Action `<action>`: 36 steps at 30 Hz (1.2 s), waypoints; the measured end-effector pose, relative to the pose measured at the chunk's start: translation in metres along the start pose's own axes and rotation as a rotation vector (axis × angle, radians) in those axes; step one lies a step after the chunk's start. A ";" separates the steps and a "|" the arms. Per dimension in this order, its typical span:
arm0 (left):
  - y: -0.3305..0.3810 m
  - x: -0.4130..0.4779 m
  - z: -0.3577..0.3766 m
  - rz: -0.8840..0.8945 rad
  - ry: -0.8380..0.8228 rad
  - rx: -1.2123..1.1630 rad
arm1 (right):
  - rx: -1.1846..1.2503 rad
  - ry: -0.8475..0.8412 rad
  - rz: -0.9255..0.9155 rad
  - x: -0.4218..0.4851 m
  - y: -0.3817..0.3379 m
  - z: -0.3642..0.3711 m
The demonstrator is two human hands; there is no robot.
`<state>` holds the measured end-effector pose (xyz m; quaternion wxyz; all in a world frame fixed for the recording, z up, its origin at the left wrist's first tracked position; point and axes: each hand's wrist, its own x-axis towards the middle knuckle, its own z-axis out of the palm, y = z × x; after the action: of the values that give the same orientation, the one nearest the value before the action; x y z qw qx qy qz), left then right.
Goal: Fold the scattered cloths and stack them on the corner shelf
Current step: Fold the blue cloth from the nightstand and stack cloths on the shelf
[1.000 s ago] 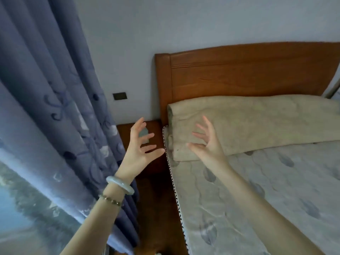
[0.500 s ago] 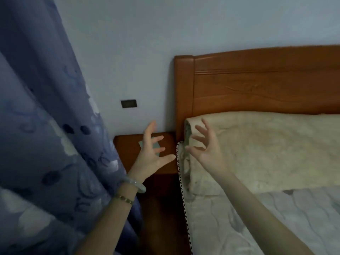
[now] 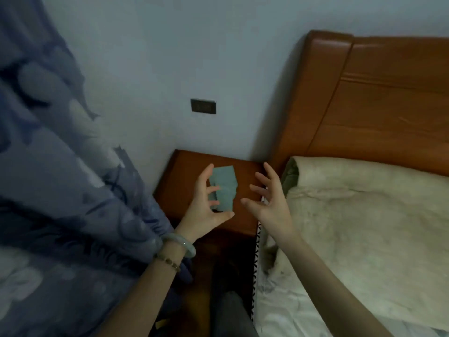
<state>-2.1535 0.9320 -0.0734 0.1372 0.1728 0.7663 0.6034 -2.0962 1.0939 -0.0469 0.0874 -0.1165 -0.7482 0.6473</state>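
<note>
Hands spread-fingered, flanking cloths, shelf

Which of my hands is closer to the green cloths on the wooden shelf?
Left. The left hand overlaps the left edge of the green cloths, fingers spread; touch unclear. The right hand hovers to their right, with bare shelf between.

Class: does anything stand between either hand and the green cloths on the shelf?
Nothing visible does. The left hand is at the left edge of the cloths; the right hand is to their right, with only bare shelf between.
</note>
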 end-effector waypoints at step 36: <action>-0.364 0.234 0.062 -0.755 -0.021 0.522 | -0.678 -0.441 0.230 0.381 0.372 0.120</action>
<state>-2.3746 1.0098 -0.4426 0.3073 -0.0834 0.9005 0.2962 -2.4724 1.1395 -0.4400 -0.1908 -0.0800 -0.9018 0.3793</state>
